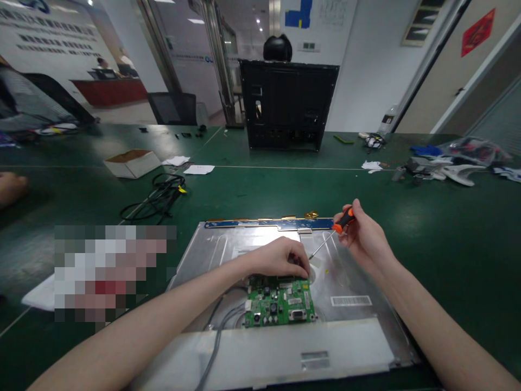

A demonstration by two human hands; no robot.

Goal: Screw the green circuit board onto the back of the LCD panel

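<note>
An orange-and-black screwdriver (344, 220) is held in my right hand (364, 236), its shaft slanting down left to a tip beside the fingers of my left hand (287, 258). Those left fingers are bent together at the top edge of a green circuit board (280, 304); what they hold, if anything, is hidden. The board lies on a silver metal panel (350, 326), with grey cables (220, 336) running from its left side. Along the panel's far edge runs a blue strip board (264, 224), with crumpled gold film near its right part.
A black frame (288, 106) stands upright at the table's far side. Black cables (157, 198) and an open box (132, 164) lie left of centre. Plastic bags and parts (443, 163) are at the right. Another person's hand (12, 187) rests at the left edge.
</note>
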